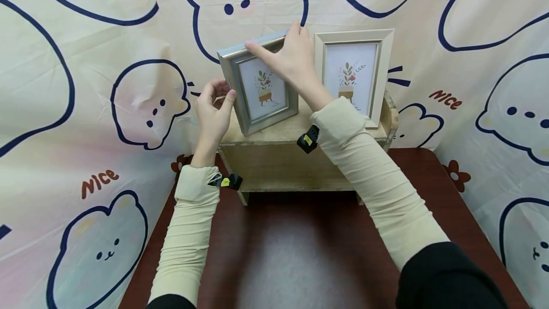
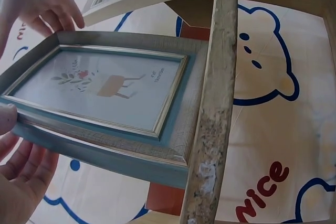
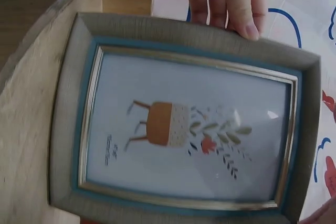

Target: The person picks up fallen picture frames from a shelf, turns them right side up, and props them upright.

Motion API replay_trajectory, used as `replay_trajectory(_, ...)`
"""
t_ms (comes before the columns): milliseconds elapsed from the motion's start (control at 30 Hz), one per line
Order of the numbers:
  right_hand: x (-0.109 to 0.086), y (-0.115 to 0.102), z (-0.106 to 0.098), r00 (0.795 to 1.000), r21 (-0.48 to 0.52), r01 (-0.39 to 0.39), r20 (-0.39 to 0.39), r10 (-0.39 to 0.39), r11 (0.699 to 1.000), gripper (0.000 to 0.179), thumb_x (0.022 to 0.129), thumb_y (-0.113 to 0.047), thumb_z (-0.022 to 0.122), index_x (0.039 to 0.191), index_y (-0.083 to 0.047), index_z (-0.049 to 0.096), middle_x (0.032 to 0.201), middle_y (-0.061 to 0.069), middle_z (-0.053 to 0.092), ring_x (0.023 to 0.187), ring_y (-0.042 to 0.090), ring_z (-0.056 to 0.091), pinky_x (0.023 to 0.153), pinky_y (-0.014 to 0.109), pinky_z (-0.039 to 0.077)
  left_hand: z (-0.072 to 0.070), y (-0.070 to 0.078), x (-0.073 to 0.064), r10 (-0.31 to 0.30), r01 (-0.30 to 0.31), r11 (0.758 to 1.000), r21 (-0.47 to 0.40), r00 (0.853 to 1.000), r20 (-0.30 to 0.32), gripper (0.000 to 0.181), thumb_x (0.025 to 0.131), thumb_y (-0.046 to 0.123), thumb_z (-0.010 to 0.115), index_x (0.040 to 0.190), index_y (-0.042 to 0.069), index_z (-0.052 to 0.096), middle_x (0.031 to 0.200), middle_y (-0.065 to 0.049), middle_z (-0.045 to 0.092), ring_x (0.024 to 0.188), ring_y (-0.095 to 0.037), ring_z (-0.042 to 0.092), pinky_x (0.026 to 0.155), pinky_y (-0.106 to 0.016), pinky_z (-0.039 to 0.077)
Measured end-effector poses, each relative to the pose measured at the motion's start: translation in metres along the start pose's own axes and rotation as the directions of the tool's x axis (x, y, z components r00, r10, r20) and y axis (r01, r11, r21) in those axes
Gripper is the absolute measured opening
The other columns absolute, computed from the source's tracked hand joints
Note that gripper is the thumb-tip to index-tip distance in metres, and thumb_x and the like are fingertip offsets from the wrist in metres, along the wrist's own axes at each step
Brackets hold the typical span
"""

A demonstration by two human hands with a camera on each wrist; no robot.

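A grey-blue picture frame point(image 1: 266, 88) with a potted-plant print stands turned and slightly tilted on top of a small wooden shelf point(image 1: 280, 137). My left hand point(image 1: 213, 114) holds its left side, with the thumb toward the front and the fingers curled behind the edge. At the top right corner, my right hand point(image 1: 297, 58) grips the frame from above, thumb laid along the upper edge. The left wrist view shows both hands at this frame point(image 2: 105, 82). In the right wrist view the left hand point(image 3: 231, 3) is at one long side of it.
A cream picture frame point(image 1: 379, 75) with a matching print stands upright on the shelf's right part, beside the right wrist. The shelf has a raised right side panel point(image 1: 389, 113) and stands on a dark red-brown table point(image 1: 300, 252). Behind hangs a bear-print cloth point(image 1: 154, 108).
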State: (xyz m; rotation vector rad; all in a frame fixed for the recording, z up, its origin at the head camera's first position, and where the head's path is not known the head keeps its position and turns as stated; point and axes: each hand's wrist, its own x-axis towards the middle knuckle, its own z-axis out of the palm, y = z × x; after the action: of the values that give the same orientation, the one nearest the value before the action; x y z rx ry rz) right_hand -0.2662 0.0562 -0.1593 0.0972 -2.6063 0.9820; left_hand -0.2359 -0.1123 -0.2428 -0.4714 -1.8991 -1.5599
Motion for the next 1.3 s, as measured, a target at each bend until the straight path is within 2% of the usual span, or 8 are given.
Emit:
replay_trajectory(167, 0.0, -0.007, 0.007, 0.999, 0.022, -0.049, 0.018, 0.049, 0.999, 0.118, 0.069, -0.075, 0.051, 0.145, -0.006, -0.006, 0.15, 0.013, 0.004, 0.136, 0.02, 0.004, 0.109, 0.029, 0.011, 0.0, 0.002, -0.001, 0.025, -0.025, 1.0, 0.003, 1.0, -0.01, 0.021, 0.086, -0.003, 0.056, 0.105, -0.012, 0.054, 0.089, -0.009, 0.057, 0.081, -0.009, 0.054, 0.067, -0.021, 0.044)
replay_trajectory(400, -0.001, -0.01, 0.01, 0.998, 0.094, -0.067, 0.002, 0.067, 0.993, 0.116, 0.071, -0.069, 0.056, 0.145, -0.007, -0.007, 0.149, 0.013, 0.003, 0.134, 0.02, 0.006, 0.108, 0.027, 0.015, -0.001, 0.003, 0.001, 0.014, -0.014, 1.0, -0.018, 1.0, -0.011, 0.019, 0.089, 0.0, 0.052, 0.102, -0.013, 0.055, 0.086, -0.002, 0.056, 0.078, -0.007, 0.053, 0.068, -0.022, 0.046)
replay_trajectory(567, -0.001, -0.009, 0.011, 0.996, 0.145, -0.088, 0.017, 0.087, 0.985, 0.115, 0.071, -0.068, 0.057, 0.145, -0.01, -0.009, 0.151, 0.009, -0.001, 0.136, 0.019, 0.003, 0.109, 0.027, 0.011, -0.004, -0.011, 0.011, 0.013, -0.013, 0.999, -0.05, 1.0, 0.001, 0.018, 0.091, 0.004, 0.051, 0.096, -0.011, 0.058, 0.081, 0.007, 0.055, 0.076, -0.01, 0.055, 0.069, -0.026, 0.049)
replay_trajectory(733, 0.001, -0.009, 0.01, 0.994, 0.199, -0.109, 0.046, 0.102, 0.974, 0.113, 0.073, -0.064, 0.058, 0.145, -0.012, -0.011, 0.152, 0.005, -0.005, 0.137, 0.016, -0.001, 0.109, 0.028, 0.008, -0.006, -0.027, 0.017, 0.048, -0.046, 0.997, -0.055, 0.998, 0.032, 0.015, 0.089, 0.006, 0.056, 0.093, -0.008, 0.059, 0.081, 0.007, 0.057, 0.076, -0.012, 0.056, 0.067, -0.023, 0.049)
replay_trajectory(933, 0.003, -0.007, 0.008, 0.989, 0.292, -0.143, 0.079, 0.125, 0.946, 0.104, 0.078, -0.054, 0.059, 0.146, -0.015, -0.009, 0.152, 0.0, -0.004, 0.137, 0.013, 0.001, 0.109, 0.028, 0.009, -0.003, -0.031, 0.015, 0.024, -0.01, 0.99, -0.143, 0.996, 0.091, 0.008, 0.089, 0.005, 0.056, 0.091, -0.002, 0.057, 0.08, 0.003, 0.057, 0.075, -0.01, 0.056, 0.065, -0.021, 0.046)
replay_trajectory(1033, 0.004, -0.006, 0.008, 0.988, 0.367, -0.153, 0.09, 0.128, 0.917, 0.102, 0.079, -0.049, 0.06, 0.145, -0.016, -0.01, 0.152, -0.001, -0.002, 0.136, 0.01, 0.006, 0.108, 0.024, 0.011, -0.001, -0.031, 0.015, 0.013, 0.008, 0.983, -0.186, 0.994, 0.108, 0.007, 0.089, 0.004, 0.055, 0.091, -0.003, 0.055, 0.078, 0.002, 0.058, 0.07, -0.01, 0.054, 0.062, -0.02, 0.044)
replay_trajectory(1167, 0.002, -0.004, 0.01, 0.981, 0.516, -0.19, 0.121, 0.149, 0.835, 0.1, 0.079, -0.044, 0.063, 0.146, -0.017, -0.006, 0.15, 0.0, 0.011, 0.131, 0.008, 0.018, 0.106, 0.021, 0.017, 0.003, -0.03, 0.014, 0.014, 0.009, 0.977, -0.214, 0.994, 0.105, 0.002, 0.089, 0.003, 0.055, 0.087, 0.003, 0.056, 0.075, 0.003, 0.058, 0.066, -0.009, 0.053, 0.061, -0.019, 0.045)
replay_trajectory(1300, -0.001, -0.003, 0.013, 0.982, 0.64, -0.188, 0.114, 0.15, 0.745, 0.082, 0.079, -0.037, 0.068, 0.142, -0.015, 0.02, 0.134, 0.002, 0.037, 0.119, 0.011, 0.037, 0.098, 0.022, 0.029, 0.006, -0.03, 0.013, 0.037, -0.017, 0.978, -0.21, 0.995, 0.091, 0.01, 0.089, -0.001, 0.053, 0.086, 0.008, 0.056, 0.074, 0.006, 0.057, 0.065, -0.007, 0.053, 0.06, -0.02, 0.045)
